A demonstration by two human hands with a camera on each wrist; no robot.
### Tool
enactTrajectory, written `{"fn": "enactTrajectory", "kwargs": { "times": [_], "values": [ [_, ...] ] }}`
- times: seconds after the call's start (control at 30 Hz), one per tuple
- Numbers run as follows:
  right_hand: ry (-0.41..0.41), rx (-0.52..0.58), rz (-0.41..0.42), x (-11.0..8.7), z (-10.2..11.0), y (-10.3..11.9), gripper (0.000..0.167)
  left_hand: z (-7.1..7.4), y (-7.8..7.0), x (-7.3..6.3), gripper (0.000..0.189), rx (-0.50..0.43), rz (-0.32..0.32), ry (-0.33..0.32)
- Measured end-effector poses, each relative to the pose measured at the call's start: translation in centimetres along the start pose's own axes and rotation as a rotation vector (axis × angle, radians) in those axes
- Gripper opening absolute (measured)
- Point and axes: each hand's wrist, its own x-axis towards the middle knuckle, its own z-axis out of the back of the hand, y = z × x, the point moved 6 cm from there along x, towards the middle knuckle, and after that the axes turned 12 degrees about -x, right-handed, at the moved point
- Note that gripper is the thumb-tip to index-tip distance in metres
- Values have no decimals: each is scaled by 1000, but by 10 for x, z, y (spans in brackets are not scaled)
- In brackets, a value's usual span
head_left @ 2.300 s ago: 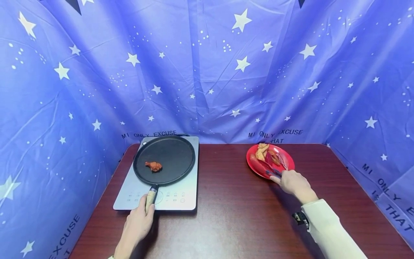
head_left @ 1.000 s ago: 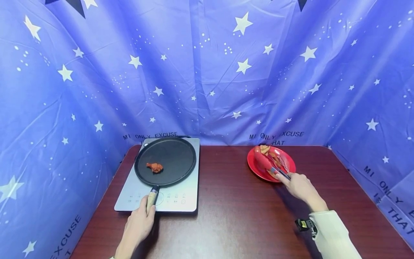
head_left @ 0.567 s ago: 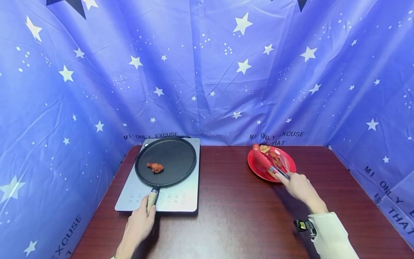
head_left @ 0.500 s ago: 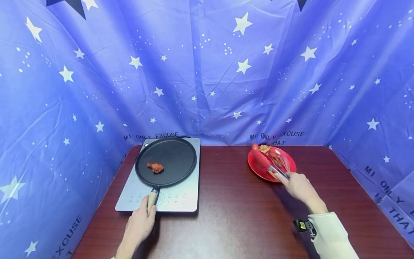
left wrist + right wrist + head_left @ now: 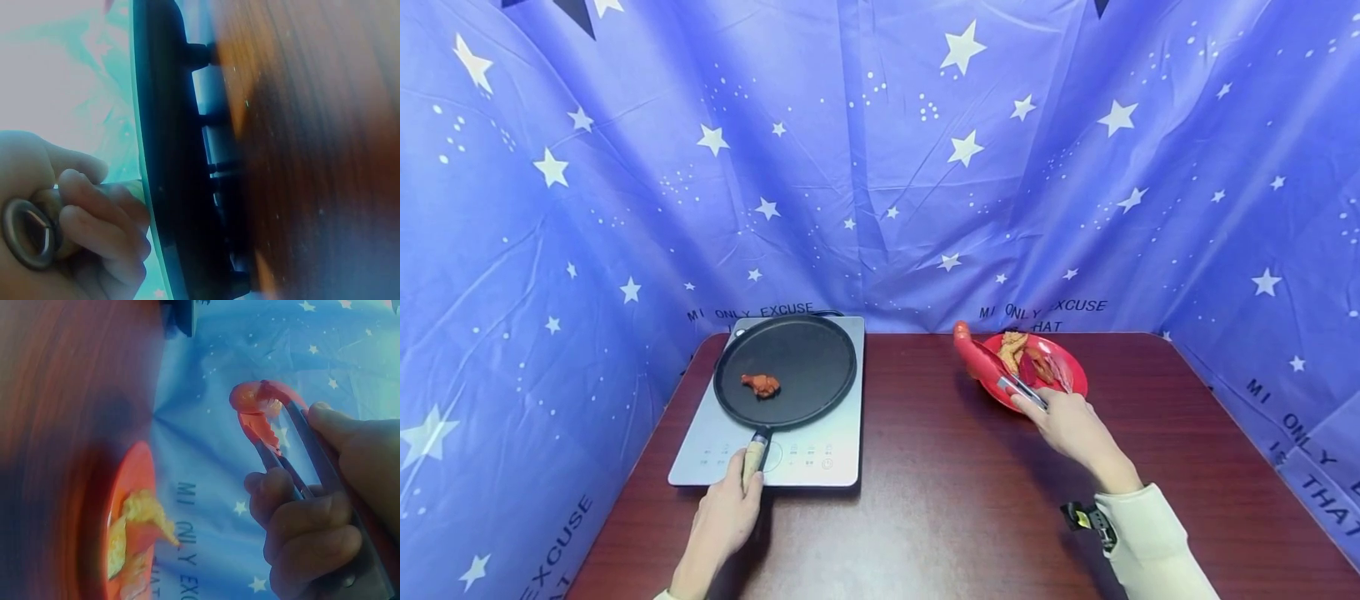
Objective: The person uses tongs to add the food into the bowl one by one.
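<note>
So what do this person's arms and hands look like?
The left hand and right hand wear no gloves. The right arm has a cream sleeve; beside its cuff sits a black wrist device with a yellow-green patch. Only a sliver of pale left cuff shows.

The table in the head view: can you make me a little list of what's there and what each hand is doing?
left hand: grips the pan handle
pan: on the silver cooker
in the pan: one brown chicken leg
right hand: holds tongs
in the tongs: what looks like a red sausage, held off the plate
plate: red, on the table
on the plate: a golden fried piece and other food
</note>
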Motion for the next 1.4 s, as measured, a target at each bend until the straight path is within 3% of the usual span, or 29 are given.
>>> {"fn": "enactTrajectory", "kwargs": {
  "times": [0.37, 0.77, 1.13, 1.4],
  "values": [
    [-71, 51, 49, 3, -2, 23, 40, -1, 1, 1, 50, -6, 8, 14],
    [-78, 29, 108, 7, -4, 53, 41, 0, -1, 1, 50, -11, -4, 2],
    [19, 130, 102, 11, -13, 76, 40, -1, 1, 1, 51, -13, 13, 8],
    [47, 117, 90, 13, -17, 91, 39, 0, 0, 0, 50, -15, 8, 10]
  ]
}}
